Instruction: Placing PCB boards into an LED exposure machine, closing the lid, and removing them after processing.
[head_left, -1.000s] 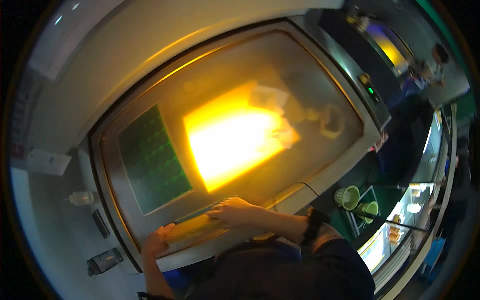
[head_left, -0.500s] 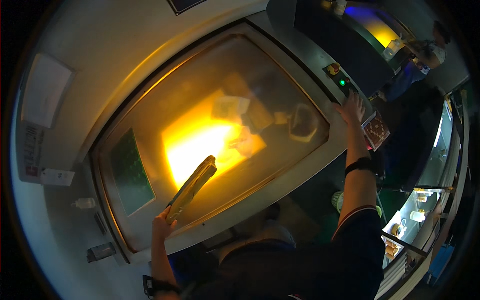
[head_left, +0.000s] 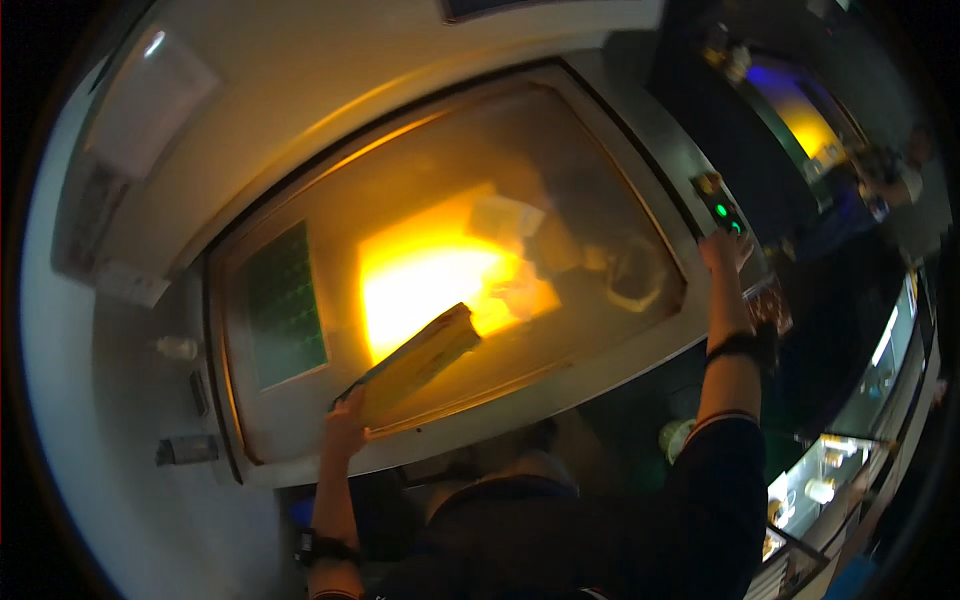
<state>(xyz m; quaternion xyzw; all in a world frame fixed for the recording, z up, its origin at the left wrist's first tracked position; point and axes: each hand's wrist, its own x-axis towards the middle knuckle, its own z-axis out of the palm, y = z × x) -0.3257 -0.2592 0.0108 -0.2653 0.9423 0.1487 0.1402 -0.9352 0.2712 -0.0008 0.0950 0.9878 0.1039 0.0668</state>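
My left hand (head_left: 347,425) is closed around the near end of a long flat strip (head_left: 420,365), which looks yellowish in the glow; its exact kind is unclear. The strip slants up and to the right over the glass top (head_left: 540,365) of a large light table, its far end against the bright yellow patch (head_left: 420,295). On the table's right border, my right hand (head_left: 722,250) rests at a small dark control panel (head_left: 718,200). Its fingers are partly spread, somewhat blurred, with nothing seen in them. Two green lights glow on the panel beside the fingertips.
A green gridded sheet (head_left: 288,305) lies at the left of the glass. Pale blurry shapes show right of the glow. A reddish patterned item (head_left: 768,305) sits below my right hand. Another person (head_left: 880,190) is at a second lit table, upper right. Lit shelves (head_left: 820,490) stand lower right.
The view has shifted, moving the table rightward in the picture. My right fingers have come onto the panel, where a second green light now shows. The strip lies at a flatter slant.
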